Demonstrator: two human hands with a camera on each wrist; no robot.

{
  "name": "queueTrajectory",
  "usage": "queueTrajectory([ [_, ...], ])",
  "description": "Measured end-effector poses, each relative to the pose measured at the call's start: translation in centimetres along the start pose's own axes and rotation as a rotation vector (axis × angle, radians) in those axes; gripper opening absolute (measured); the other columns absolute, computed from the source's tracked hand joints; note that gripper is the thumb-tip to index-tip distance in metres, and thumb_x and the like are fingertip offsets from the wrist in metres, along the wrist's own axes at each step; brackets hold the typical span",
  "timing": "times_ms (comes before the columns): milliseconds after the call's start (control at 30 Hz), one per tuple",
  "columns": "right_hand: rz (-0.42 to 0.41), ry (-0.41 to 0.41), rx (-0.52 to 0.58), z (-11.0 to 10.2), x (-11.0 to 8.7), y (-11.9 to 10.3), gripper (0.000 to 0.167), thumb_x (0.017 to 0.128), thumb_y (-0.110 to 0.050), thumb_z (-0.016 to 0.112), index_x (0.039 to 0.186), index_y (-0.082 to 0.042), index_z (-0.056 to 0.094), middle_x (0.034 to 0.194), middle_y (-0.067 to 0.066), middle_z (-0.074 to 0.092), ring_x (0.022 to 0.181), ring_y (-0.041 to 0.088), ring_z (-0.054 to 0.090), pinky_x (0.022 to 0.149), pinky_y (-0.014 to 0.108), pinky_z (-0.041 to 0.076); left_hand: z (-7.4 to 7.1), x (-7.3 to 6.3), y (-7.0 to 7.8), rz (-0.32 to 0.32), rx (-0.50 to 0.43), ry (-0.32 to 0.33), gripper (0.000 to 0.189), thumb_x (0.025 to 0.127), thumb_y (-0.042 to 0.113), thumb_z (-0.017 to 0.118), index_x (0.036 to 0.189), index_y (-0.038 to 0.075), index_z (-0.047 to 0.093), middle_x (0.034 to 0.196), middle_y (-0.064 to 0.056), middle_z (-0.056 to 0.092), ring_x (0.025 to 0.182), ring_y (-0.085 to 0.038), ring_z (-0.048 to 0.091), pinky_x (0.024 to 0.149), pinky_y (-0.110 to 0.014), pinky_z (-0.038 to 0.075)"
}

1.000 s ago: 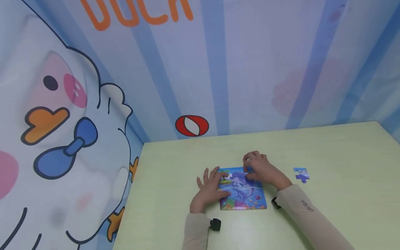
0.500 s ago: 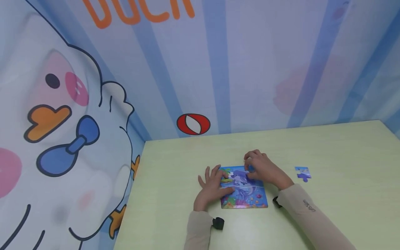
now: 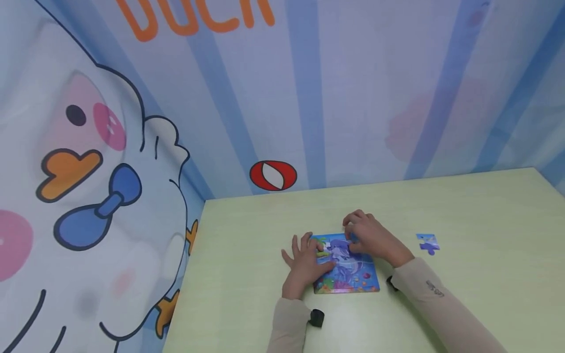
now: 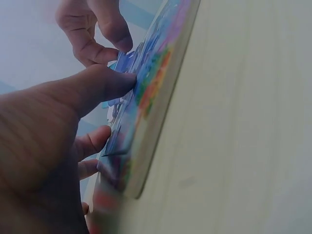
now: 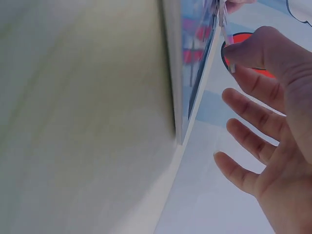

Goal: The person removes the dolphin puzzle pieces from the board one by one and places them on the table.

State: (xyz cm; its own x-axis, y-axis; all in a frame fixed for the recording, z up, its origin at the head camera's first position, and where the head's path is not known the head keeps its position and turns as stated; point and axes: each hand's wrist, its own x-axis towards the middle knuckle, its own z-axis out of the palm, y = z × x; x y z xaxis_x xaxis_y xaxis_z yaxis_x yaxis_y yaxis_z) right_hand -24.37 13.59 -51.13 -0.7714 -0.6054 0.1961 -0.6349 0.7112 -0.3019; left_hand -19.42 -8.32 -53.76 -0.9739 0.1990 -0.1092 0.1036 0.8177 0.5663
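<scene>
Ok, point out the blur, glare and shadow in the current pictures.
Head: pale glare on the table just below the puzzle; left wrist: left hand partly in shade, a reddish patch at the bottom too blurred to identify; right wrist: the puzzle's print looks soft.

Backdrop wall (image 3: 357, 108): pale blue-lilac, crossed by broader blue stripes (image 3: 309, 98).
Lettering (image 3: 224, 27): orange, cut off by the top edge.
Duck (image 3: 141, 255): large, white, cartoon – orange beak (image 3: 68, 174), blue bow tie (image 3: 108, 206), pink cheeks.
Oval (image 3: 273, 175): red and white, just above the tabletop (image 3: 494, 230).
Tabletop: pale yellow-green, faint grain – back edge against the wall.
Light: soft, with a pale sheen near the front.
</scene>
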Motion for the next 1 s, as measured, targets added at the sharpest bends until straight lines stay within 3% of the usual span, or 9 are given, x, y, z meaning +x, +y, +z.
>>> queueTrajectory([
  [233,-0.014,-0.047,0.005,-0.1,-0.1,0.5,0.013,0.082,-0.011,0.078,0.076,-0.017,0.069,0.119,0.013,0.063,0.116,0.035,0.051,0.091,0.059,0.044,0.3,-0.1,0.3,-0.001,-0.002,-0.022,0.042,0.086,0.045,0.078,0.1,0.018,0.049,0.161,-0.011,0.026,0.15,-0.047,0.005,0.106,-0.08,0.0],
  [633,-0.002,-0.021,0.135,-1.1,-0.5,0.1,0.011,0.082,-0.009,0.074,0.077,-0.018,0.071,0.125,0.016,0.06,0.119,0.04,0.049,0.091,0.061,0.044,-0.6,-0.1,-0.2,0.025,-0.021,-0.052,0.044,0.086,0.046,0.077,0.104,0.017,0.049,0.163,-0.013,0.022,0.15,-0.048,0.001,0.106,-0.08,-0.003],
  [1000,0.113,0.017,0.277,-1.4,-2.1,0.8,0.013,0.079,-0.009,0.073,0.076,-0.02,0.068,0.128,0.015,0.058,0.123,0.041,0.044,0.091,0.058,0.043,-1.7,-0.2,-1.2,0.071,-0.089,-0.18,0.047,0.078,0.032,0.078,0.115,0.019,0.053,0.168,-0.009,0.015,0.152,-0.044,-0.009,0.109,-0.075,-0.009],
])
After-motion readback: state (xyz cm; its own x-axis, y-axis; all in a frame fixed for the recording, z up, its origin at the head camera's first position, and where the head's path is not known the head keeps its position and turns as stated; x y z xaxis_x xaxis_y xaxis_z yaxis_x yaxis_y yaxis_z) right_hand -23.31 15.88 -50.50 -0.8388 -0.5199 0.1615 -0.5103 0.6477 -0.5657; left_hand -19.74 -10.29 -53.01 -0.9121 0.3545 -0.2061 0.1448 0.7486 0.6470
